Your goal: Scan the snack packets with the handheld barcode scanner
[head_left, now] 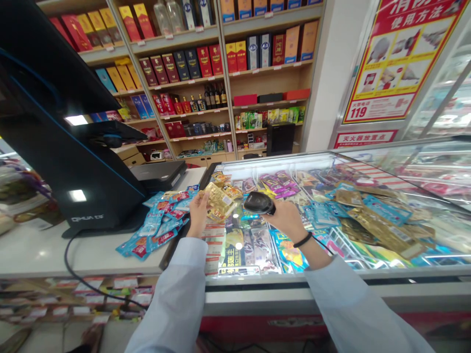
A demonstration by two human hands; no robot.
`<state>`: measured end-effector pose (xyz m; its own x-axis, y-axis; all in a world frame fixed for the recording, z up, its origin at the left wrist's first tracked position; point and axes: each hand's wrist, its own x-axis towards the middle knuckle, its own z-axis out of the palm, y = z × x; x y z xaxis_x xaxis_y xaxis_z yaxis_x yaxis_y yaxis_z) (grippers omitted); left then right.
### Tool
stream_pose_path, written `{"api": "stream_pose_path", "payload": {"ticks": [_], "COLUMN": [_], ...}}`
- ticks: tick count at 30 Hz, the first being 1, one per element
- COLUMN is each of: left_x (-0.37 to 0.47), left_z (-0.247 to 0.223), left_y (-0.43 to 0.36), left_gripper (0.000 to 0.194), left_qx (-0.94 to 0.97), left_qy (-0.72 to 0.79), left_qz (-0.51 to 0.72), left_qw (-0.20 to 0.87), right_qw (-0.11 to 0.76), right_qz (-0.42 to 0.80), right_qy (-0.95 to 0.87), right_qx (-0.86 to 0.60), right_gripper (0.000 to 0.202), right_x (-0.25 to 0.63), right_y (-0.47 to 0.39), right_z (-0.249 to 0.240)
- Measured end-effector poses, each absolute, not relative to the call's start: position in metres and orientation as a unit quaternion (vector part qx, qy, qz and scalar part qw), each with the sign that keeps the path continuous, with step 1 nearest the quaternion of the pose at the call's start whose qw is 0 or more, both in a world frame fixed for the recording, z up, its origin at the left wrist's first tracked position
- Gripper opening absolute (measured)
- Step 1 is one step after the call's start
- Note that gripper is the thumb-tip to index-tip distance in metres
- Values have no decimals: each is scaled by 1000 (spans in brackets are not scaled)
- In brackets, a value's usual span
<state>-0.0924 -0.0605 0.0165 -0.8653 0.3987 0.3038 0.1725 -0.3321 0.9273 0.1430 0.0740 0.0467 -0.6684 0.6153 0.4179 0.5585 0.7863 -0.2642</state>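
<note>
My left hand (pixel 198 214) pinches a gold snack packet (pixel 220 202) by its left edge, with a white label patch facing up. In my right hand (pixel 286 219) is a black handheld barcode scanner (pixel 259 203), its head pointing left at the packet from a short distance. Both are held above the glass top of a display freezer (pixel 257 274). Left of my left hand, blue and red snack packets (pixel 160 223) lie in a heap on the white counter. More gold and blue packets (pixel 382 218) are piled on the glass to the right.
A black checkout terminal (pixel 84 162) stands on the counter at left, its cable (pixel 99 289) hanging over the front edge. Behind it sits a flat black box (pixel 158 174). Shelves (pixel 191 81) of boxed bottles line the back wall. A red poster (pixel 401 63) hangs at right.
</note>
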Motion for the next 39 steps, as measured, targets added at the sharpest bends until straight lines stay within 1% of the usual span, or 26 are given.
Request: {"api": "stream_pose_path", "payload": {"ticks": [2, 4, 7, 10, 12, 14, 16, 18, 19, 22, 24, 27, 33, 39], "left_x": [-90, -90, -93, -95, -94, -93, -90, -88, -86, -83, -80, -73, -64, -65], "left_z": [14, 10, 7, 6, 6, 6, 7, 10, 11, 16, 18, 17, 10, 9], "left_y": [-57, -54, -50, -51, -53, -53, -52, -52, -52, -54, -54, -50, -39, -39], "left_gripper": [29, 19, 8, 11, 18, 36, 58, 69, 68, 51, 43, 45, 46, 46], "left_qx": [197, 133, 77, 101, 125, 143, 151, 150, 154, 206, 247, 271, 254, 219], "left_qy": [542, 514, 489, 485, 497, 520, 541, 554, 558, 561, 554, 532, 516, 511], "left_qz": [808, 832, 839, 813, 795, 788, 791, 796, 795, 777, 768, 779, 799, 815], "left_qw": [116, 159, 226, 306, 324, 295, 242, 193, 183, 197, 204, 191, 173, 164], "right_qw": [253, 258, 271, 287, 294, 304, 323, 343, 349, 347, 336, 320, 309, 268], "right_qz": [63, 70, 86, 116, 139, 165, 194, 208, 207, 177, 147, 109, 94, 70], "right_qy": [-912, -912, -911, -910, -911, -911, -907, -900, -899, -901, -908, -918, -925, -940], "right_qx": [-318, -312, -299, -276, -253, -222, -189, -169, -167, -189, -204, -208, -198, -198], "right_gripper": [35, 33, 30, 29, 25, 21, 19, 19, 20, 22, 23, 23, 27, 25], "right_x": [144, 144, 145, 148, 152, 158, 163, 167, 167, 166, 164, 163, 164, 161], "right_y": [74, 74, 75, 77, 78, 80, 83, 86, 87, 87, 84, 79, 75, 71], "right_z": [48, 49, 51, 55, 60, 66, 70, 72, 72, 69, 67, 66, 66, 64]}}
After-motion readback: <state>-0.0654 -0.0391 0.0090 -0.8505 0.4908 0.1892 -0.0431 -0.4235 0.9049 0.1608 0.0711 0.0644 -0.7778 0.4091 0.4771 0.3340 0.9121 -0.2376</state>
